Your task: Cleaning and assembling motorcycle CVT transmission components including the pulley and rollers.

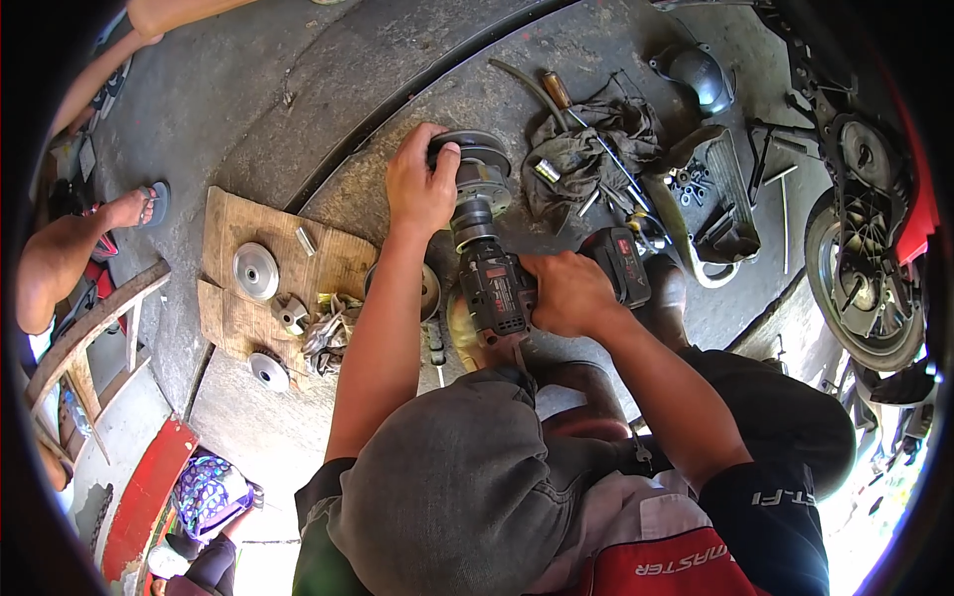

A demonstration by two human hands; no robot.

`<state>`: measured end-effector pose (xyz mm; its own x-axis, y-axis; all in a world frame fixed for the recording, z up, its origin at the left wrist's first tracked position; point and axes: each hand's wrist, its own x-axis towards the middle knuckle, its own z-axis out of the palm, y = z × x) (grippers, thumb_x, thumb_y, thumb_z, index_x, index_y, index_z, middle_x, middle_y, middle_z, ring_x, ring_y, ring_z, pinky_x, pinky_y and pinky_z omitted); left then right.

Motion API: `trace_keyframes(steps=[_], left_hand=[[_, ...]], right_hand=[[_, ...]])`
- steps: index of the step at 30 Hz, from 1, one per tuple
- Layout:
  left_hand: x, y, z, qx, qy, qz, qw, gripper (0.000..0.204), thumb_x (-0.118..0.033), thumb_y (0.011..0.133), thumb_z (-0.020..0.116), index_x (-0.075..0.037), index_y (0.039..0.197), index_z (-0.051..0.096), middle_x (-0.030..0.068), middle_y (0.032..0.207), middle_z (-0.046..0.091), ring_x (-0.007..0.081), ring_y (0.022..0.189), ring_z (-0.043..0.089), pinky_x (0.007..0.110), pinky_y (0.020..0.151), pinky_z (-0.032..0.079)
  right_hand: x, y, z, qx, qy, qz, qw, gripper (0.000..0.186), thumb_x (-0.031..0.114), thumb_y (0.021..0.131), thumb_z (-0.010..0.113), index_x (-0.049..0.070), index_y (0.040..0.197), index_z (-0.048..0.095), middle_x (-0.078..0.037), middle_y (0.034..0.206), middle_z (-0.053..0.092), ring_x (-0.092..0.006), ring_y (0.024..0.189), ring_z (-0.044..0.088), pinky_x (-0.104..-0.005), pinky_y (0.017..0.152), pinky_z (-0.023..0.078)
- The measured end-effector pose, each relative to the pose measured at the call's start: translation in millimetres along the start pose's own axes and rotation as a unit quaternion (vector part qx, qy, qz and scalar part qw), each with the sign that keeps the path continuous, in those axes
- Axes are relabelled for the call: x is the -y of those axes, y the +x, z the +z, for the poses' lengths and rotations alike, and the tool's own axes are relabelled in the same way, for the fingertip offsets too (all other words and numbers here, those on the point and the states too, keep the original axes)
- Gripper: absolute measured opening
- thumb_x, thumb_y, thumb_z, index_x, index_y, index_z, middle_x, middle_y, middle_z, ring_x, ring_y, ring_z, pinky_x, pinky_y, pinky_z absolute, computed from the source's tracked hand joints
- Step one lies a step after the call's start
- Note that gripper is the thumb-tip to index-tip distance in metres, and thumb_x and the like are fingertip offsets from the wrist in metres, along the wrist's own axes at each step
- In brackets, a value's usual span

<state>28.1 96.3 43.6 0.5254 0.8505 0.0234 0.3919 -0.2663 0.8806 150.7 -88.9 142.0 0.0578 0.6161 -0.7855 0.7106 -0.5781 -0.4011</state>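
Note:
My left hand (pixel 422 184) is wrapped round the edge of a dark grooved pulley assembly (pixel 485 164), thumb on its rim. Pressed up to the near side of that assembly is the socket end of a cordless impact wrench (pixel 497 298), so the two lie in one line. My right hand (pixel 574 293) grips the wrench by its handle, with the black and red battery (pixel 618 266) sticking out to the right. Whether a finger presses the trigger is hidden. Behind my left forearm a round metal part (pixel 429 290) shows only partly.
Cardboard (pixel 227 223) at left carries metal discs (pixel 255 271) and a crumpled rag (pixel 326 343). To the right lie a dark cloth (pixel 586 149) with tools, a metal cover (pixel 702 81), and a tray (pixel 740 233) of bolts. A motorcycle wheel (pixel 820 268) stands far right; another person's foot (pixel 129 209), left.

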Motion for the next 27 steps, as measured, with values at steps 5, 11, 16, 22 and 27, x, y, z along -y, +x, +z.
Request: trace_keyframes(steps=[5, 11, 16, 22, 27], left_hand=[[-3, -1, -2, 0.0, -0.015, -0.001, 1.0, 0.026, -0.023, 0.092, 0.063, -0.002, 0.106, 0.067, 0.0219, 0.101, 0.071, 0.0435, 0.095, 0.069, 0.047, 0.085, 0.053], [-1, -1, -2, -0.001, -0.008, 0.015, 1.0, 0.025, -0.023, 0.091, 0.064, -0.002, 0.105, 0.067, 0.0215, 0.1, 0.071, 0.0426, 0.093, 0.069, 0.047, 0.083, 0.053], [-3, -2, -1, 0.003, -0.004, 0.018, 1.0, 0.024, -0.022, 0.09, 0.065, -0.002, 0.104, 0.067, 0.0208, 0.099, 0.071, 0.042, 0.093, 0.069, 0.046, 0.083, 0.054], [-4, -1, 0, 0.0, 0.013, 0.02, 1.0, 0.024, -0.022, 0.09, 0.065, -0.003, 0.103, 0.067, 0.0207, 0.099, 0.071, 0.042, 0.092, 0.069, 0.047, 0.083, 0.054], [-5, -2, 0, -0.002, 0.009, 0.015, 1.0, 0.024, -0.023, 0.09, 0.065, -0.003, 0.103, 0.066, 0.0207, 0.1, 0.071, 0.0426, 0.093, 0.069, 0.048, 0.084, 0.053]], right_hand=[[2, -1, -1, 0.008, -0.024, -0.003, 1.0, 0.041, 0.014, 0.072, 0.073, 0.009, 0.112, 0.071, -0.021, 0.102, 0.076, -0.0396, 0.103, 0.072, -0.049, 0.094, 0.056], [3, 1, -1, 0.009, -0.031, -0.008, 0.999, 0.039, 0.014, 0.072, 0.073, 0.008, 0.111, 0.071, -0.021, 0.101, 0.076, -0.0389, 0.103, 0.072, -0.0487, 0.094, 0.056], [3, 0, -1, 0.009, -0.032, -0.002, 0.999, 0.038, 0.013, 0.072, 0.073, 0.008, 0.11, 0.071, -0.021, 0.101, 0.076, -0.0388, 0.103, 0.073, -0.0484, 0.094, 0.056], [7, -1, -5, 0.011, -0.033, 0.005, 0.999, 0.039, 0.013, 0.072, 0.073, 0.008, 0.11, 0.071, -0.021, 0.101, 0.076, -0.0389, 0.103, 0.073, -0.0482, 0.094, 0.056], [4, -1, 1, -0.017, -0.018, 0.01, 1.0, 0.039, 0.013, 0.072, 0.073, 0.009, 0.111, 0.071, -0.021, 0.101, 0.076, -0.0389, 0.103, 0.073, -0.0488, 0.094, 0.056]])
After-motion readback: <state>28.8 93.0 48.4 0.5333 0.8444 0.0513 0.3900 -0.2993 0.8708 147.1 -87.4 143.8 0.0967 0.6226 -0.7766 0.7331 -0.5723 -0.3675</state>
